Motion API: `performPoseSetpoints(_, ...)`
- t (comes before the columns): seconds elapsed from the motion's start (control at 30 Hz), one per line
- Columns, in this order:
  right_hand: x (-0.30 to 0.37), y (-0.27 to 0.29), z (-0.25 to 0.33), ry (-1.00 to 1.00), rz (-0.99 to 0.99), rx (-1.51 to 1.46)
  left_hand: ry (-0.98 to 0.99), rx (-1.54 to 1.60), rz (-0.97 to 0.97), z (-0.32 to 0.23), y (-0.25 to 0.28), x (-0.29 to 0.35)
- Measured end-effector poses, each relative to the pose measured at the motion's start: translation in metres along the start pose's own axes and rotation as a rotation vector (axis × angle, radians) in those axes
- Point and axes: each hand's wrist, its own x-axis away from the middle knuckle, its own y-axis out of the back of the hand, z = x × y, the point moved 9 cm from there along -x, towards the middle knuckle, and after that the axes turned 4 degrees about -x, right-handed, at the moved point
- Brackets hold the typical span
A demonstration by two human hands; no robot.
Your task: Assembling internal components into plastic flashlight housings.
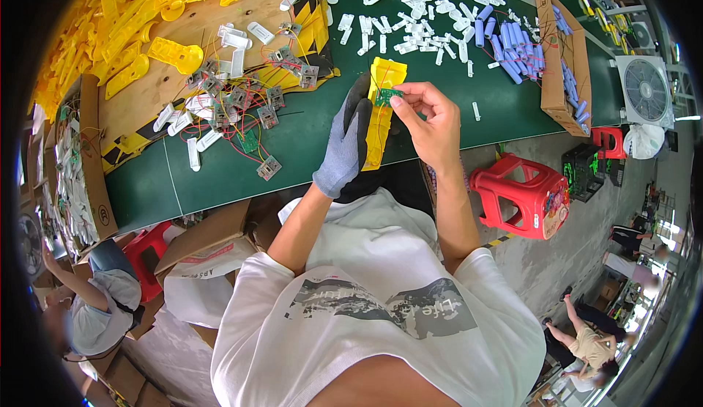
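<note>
My left hand (346,134), in a grey-blue work glove with dark fingers, is closed round a long yellow plastic housing (378,132). The housing stands out over the table's near edge, its open side towards me, with thin wires along its inside. A small green circuit board (385,97) sits at its upper part. My bare right hand (432,121) pinches that board's right side between thumb and finger. Left of my glove lies a tangle of small circuit modules (238,99) with red and black wires, mixed with white plastic pieces (236,37).
Yellow housings (139,26) are heaped at the far left. Many white plastic parts (410,30) and purple cylindrical cells (516,52) cover the far table, beside a cardboard box (560,63). A red stool (521,196) stands at the right. Another person (102,304) is at lower left.
</note>
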Motion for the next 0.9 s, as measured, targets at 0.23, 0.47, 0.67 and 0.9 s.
performPoseSetpoints(0.23,0.005,-0.002,0.007,0.037,-0.028,0.113,0.029,-0.055,-0.061,0.002,0.002,0.001)
performPoseSetpoints(0.47,0.006,-0.011,-0.02,-0.076,-0.083,-0.177,0.008,-0.078,-0.219,0.005,0.016,0.002)
performPoseSetpoints(0.67,0.008,-0.017,-0.018,-0.015,0.022,0.185,0.022,-0.078,-0.227,0.009,0.02,0.002)
performPoseSetpoints(0.9,0.009,-0.022,-0.008,0.074,0.003,0.274,-0.002,-0.127,-0.255,0.001,0.018,0.002)
